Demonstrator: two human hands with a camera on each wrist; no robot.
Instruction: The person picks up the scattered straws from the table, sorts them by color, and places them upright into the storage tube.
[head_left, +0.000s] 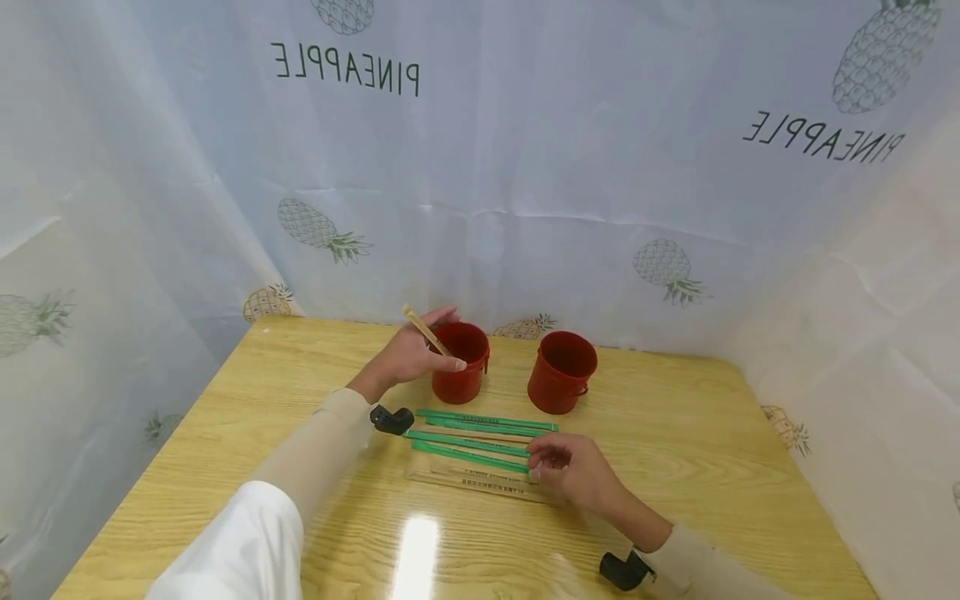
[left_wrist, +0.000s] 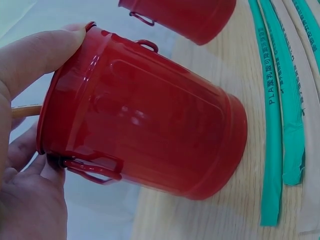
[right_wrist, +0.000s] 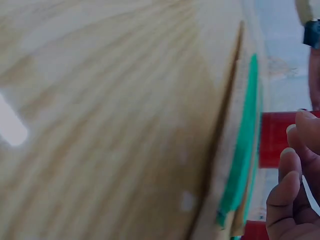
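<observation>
At the back of the table my left hand point(head_left: 405, 354) grips a small red metal bucket point(head_left: 456, 387) by its rim, thumb on the near side and fingers behind. One brown paper-wrapped straw point(head_left: 422, 327) leans out of this bucket beside the hand. In the left wrist view the bucket point(left_wrist: 145, 115) shows small wire handles. My right hand point(head_left: 581, 475) hovers over the right ends of a row of wrapped straws, fingers loosely bent around nothing. Several of these are green straws point(head_left: 468, 443); brown straws point(head_left: 487, 482) lie among and in front of them.
A second red bucket point(head_left: 553, 387) stands to the right of the held one. Behind the wooden table point(head_left: 675, 467) hangs a white curtain point(head_left: 525, 167) printed with pineapples. Black cameras sit on both wrists, the left one point(head_left: 392, 419) close to the straws' left ends.
</observation>
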